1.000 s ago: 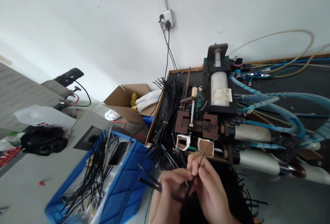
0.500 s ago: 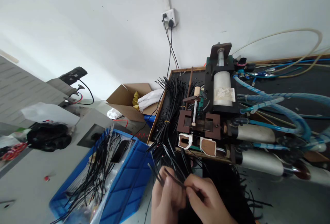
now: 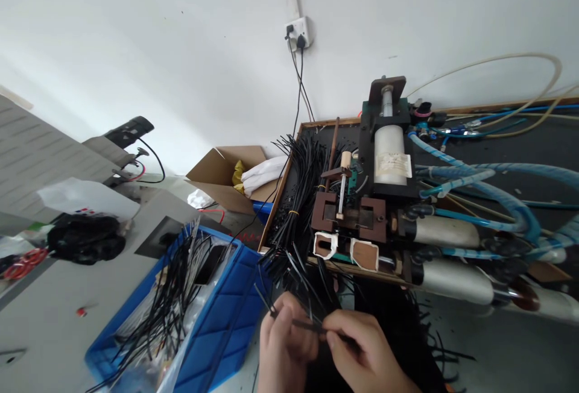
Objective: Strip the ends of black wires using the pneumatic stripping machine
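Observation:
My left hand [image 3: 286,342] is closed around a thin black cable [image 3: 307,325], low in the middle of the view. The fingers of my right hand [image 3: 364,345] pinch the same cable a short way to the right, so a short dark length spans the two hands. Thin black ends stick out up and left from my left fingers. Just beyond my hands, a bundle of black cables [image 3: 302,188] with a yellow tie lies on the bench, its ends hanging over the front edge. A machine with a brown clamp block [image 3: 325,211] stands right of the bundle.
A blue crate [image 3: 221,333] holding more black cables stands to the left. Behind it is an open cardboard box [image 3: 219,194]. Metal cylinders [image 3: 452,281] and blue hoses [image 3: 493,191] fill the right side. Black offcuts [image 3: 446,351] lie on the floor at lower right.
My left hand has shifted slightly left and down. The dark cable, slanted between my hands before, now lies straighter between them. My right hand has barely moved.

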`<state>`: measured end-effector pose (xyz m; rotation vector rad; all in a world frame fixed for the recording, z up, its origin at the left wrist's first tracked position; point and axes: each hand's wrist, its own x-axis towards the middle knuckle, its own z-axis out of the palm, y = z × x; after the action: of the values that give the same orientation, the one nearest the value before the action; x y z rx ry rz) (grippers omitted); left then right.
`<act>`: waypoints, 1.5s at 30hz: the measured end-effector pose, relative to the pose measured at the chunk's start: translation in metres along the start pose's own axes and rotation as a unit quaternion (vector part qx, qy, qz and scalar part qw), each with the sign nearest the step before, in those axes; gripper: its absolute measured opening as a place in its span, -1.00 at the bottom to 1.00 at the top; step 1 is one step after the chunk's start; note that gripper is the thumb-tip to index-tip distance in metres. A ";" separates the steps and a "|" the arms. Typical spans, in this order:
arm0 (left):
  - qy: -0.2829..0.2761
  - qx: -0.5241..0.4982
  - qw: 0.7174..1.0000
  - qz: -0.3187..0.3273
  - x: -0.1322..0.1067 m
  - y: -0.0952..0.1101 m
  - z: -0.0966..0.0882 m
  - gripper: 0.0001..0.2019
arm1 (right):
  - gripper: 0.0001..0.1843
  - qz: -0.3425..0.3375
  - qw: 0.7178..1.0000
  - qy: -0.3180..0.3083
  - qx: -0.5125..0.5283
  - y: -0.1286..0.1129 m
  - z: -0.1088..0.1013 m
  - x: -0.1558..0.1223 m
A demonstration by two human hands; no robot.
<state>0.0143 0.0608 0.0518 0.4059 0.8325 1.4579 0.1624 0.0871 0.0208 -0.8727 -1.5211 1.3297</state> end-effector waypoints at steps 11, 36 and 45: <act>0.028 0.023 0.999 -0.030 0.010 -0.015 -0.022 -0.49 | -0.65 -0.059 0.998 0.010 -0.031 0.006 -0.006 -0.009; -0.135 0.750 0.593 0.259 0.053 -0.107 -0.106 -0.71 | -0.36 0.191 0.965 -0.001 0.181 0.037 -0.001 -0.012; -0.128 0.782 0.537 0.291 0.030 -0.076 -0.103 -0.60 | -0.45 0.147 0.933 -0.031 0.328 0.009 -0.001 -0.012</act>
<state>-0.0077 0.0567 -0.0771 2.3857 1.6953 0.6757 0.1665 0.0781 0.0104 -0.6323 -0.8932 1.9416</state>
